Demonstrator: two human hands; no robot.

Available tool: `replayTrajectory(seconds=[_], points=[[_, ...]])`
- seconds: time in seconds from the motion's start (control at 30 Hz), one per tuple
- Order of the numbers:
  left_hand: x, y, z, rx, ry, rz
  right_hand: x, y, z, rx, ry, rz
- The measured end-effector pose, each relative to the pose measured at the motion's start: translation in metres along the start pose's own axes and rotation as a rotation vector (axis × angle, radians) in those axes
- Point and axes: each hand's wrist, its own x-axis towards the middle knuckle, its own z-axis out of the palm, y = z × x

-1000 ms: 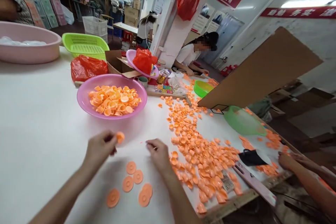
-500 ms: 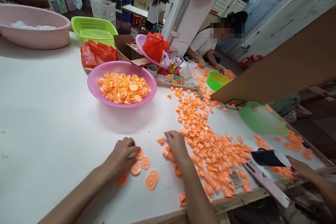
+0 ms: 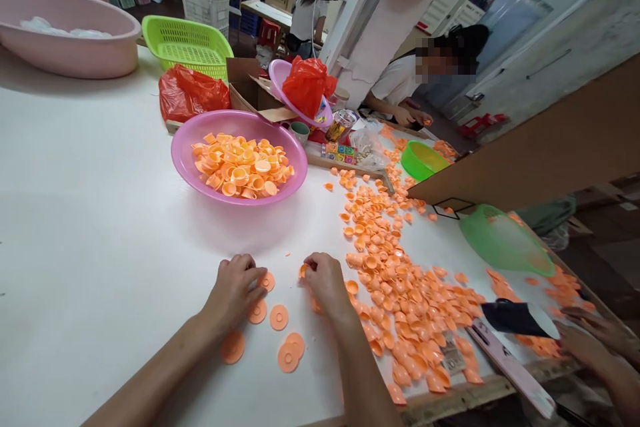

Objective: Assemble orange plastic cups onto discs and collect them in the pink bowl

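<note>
My left hand (image 3: pixel 234 287) has its fingers closed at the edge of a round flat orange disc (image 3: pixel 269 281). More orange discs (image 3: pixel 279 317) lie below it on the white table, two of them overlapping. To the right, my right hand (image 3: pixel 326 285) pinches a small orange cup-shaped piece (image 3: pixel 303 271) between thumb and fingers. A large spread of such orange cups (image 3: pixel 400 287) lies beside the right hand. Beyond both hands, a pink bowl (image 3: pixel 180 160) holds many orange pieces.
A red plastic bag (image 3: pixel 193 99), green basket (image 3: pixel 187 40) and pink tub (image 3: pixel 100 63) stand at the back left. A cardboard sheet (image 3: pixel 540 140) leans in at right. Another person's hands (image 3: pixel 590 337) are at the right edge; a co-worker (image 3: pixel 400 87) sits across.
My right hand has closed on an orange cup and come slightly left. The disc at my left fingers has moved a little away from the other discs. The view has shifted slightly.
</note>
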Motion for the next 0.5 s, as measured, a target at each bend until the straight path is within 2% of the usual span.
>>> replayTrajectory(seconds=[0.13,0.23,0.4,0.5], points=[[-0.001,-0.002,0.001,-0.001,0.021,0.015,-0.008,-0.015,0.018,0.329,-0.137,0.032],[-0.001,-0.003,0.004,-0.001,0.046,0.024,-0.017,-0.027,0.036,0.464,-0.237,0.085],[0.001,-0.003,-0.001,-0.048,0.023,0.006,-0.022,-0.038,0.05,0.463,-0.224,0.052],[0.006,-0.002,-0.012,-0.234,-0.062,-0.076,-0.021,-0.039,0.048,0.424,-0.231,0.028]])
